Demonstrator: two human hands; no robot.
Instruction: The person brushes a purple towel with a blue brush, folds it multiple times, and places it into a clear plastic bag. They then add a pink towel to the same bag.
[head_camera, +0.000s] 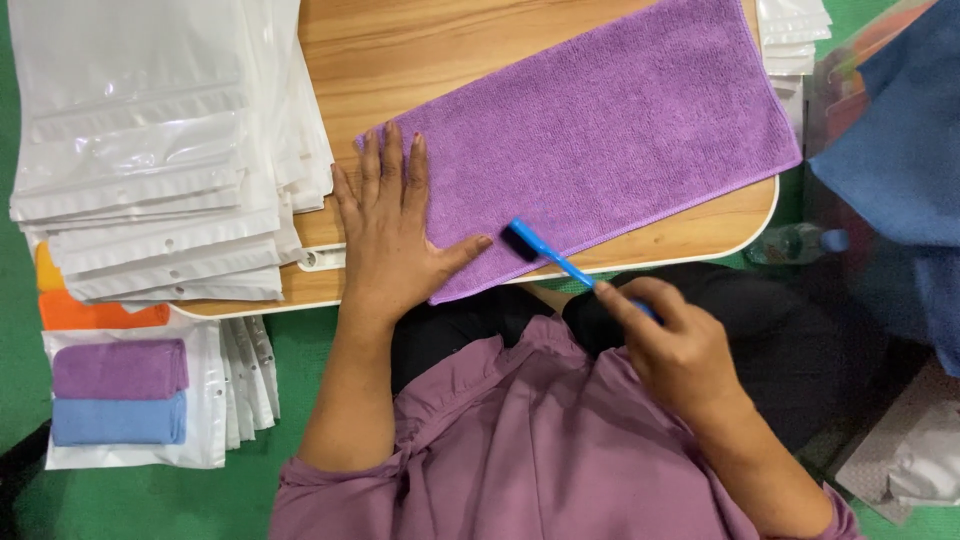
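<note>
A purple microfibre cloth lies spread flat and slanted across a small wooden table. My left hand presses flat on the cloth's near left corner, fingers spread. My right hand grips the handle of a blue brush, whose dark head rests on the cloth's near edge, just right of my left thumb.
A thick stack of white plastic zip bags covers the table's left side. Below it lies a bag holding a purple and a blue folded cloth, with orange cloth above. Blue fabric and a bottle sit at right.
</note>
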